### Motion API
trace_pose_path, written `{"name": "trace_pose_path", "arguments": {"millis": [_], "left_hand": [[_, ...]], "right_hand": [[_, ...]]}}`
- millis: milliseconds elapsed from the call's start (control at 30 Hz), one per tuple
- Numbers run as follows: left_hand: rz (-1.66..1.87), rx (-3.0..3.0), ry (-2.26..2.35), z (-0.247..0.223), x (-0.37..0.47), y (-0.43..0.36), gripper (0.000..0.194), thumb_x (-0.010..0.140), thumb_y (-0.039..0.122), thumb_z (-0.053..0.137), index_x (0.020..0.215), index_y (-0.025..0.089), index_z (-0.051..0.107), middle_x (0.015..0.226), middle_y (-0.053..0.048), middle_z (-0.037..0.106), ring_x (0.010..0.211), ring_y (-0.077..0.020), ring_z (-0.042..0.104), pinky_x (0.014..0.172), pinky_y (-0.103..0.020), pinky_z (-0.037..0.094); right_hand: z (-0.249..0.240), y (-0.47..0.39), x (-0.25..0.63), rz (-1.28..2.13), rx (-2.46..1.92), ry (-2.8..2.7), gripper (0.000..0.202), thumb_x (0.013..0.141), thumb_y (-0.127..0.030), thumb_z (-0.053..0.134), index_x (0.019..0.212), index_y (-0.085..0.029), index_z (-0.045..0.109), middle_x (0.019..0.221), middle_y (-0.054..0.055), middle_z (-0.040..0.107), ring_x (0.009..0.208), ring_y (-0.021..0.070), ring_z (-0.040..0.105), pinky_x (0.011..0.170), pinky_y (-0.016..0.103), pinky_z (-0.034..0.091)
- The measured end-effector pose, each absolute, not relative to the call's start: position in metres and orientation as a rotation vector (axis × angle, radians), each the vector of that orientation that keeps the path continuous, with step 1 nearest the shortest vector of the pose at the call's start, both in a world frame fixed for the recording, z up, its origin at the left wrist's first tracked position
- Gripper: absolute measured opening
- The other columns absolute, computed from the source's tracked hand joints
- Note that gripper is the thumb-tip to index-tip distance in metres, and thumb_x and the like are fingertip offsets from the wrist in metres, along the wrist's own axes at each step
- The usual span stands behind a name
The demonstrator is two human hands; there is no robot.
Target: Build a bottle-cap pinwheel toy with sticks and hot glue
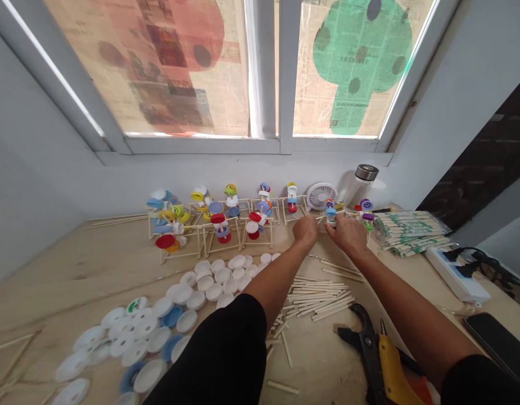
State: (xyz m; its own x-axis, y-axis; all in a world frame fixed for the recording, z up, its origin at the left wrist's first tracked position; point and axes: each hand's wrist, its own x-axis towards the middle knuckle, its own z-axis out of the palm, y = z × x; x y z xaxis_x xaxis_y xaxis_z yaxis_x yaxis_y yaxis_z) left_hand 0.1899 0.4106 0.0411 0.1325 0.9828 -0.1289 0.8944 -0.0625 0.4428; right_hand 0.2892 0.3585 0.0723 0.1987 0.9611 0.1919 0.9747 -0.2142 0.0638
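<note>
At the back of the table both hands are at a small wooden-stick frame carrying stacked bottle caps (330,213), purple, blue and white. My left hand (307,230) is closed at its left side; a short pale stick shows beside the fingers, which are mostly hidden. My right hand (348,233) pinches the frame just below the caps. Close to its right are more purple, white and green caps (366,216). Left of the hands stand several similar stick frames with coloured caps (221,228), in two rows.
White bottle caps (215,291) and loose sticks (316,295) cover the nearer table. Pliers (364,343) and a yellow-handled tool (392,365) lie at front right. Behind are a small fan (321,196) and a bottle (361,185); rightward, packaged sticks (411,228), a power strip (456,277) and a phone (498,340).
</note>
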Motion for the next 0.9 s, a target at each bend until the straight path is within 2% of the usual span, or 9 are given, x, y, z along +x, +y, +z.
{"name": "trace_pose_path", "arguments": {"millis": [633, 900], "left_hand": [[0.296, 1.995, 1.786, 0.039, 0.181, 0.409, 0.03, 0.088, 0.032, 0.055, 0.114, 0.017, 0.057, 0.114, -0.008, 0.06, 0.098, -0.0208, 0.06, 0.081, -0.041, 0.052], [0.313, 1.972, 1.788, 0.038, 0.18, 0.408, 0.03, 0.088, 0.032, 0.056, 0.114, 0.018, 0.057, 0.115, -0.008, 0.059, 0.099, -0.0208, 0.06, 0.082, -0.041, 0.051]], "right_hand": [[0.058, 0.352, 0.295, -0.308, -2.271, -1.797, 0.04, 0.092, -0.048, 0.04, 0.109, -0.016, 0.056, 0.094, 0.011, 0.069, 0.086, 0.0244, 0.064, 0.065, 0.029, 0.038], [0.058, 0.356, 0.297, -0.307, -2.249, -1.808, 0.036, 0.092, -0.046, 0.041, 0.108, -0.017, 0.055, 0.102, 0.011, 0.067, 0.089, 0.0232, 0.063, 0.065, 0.028, 0.038]]}}
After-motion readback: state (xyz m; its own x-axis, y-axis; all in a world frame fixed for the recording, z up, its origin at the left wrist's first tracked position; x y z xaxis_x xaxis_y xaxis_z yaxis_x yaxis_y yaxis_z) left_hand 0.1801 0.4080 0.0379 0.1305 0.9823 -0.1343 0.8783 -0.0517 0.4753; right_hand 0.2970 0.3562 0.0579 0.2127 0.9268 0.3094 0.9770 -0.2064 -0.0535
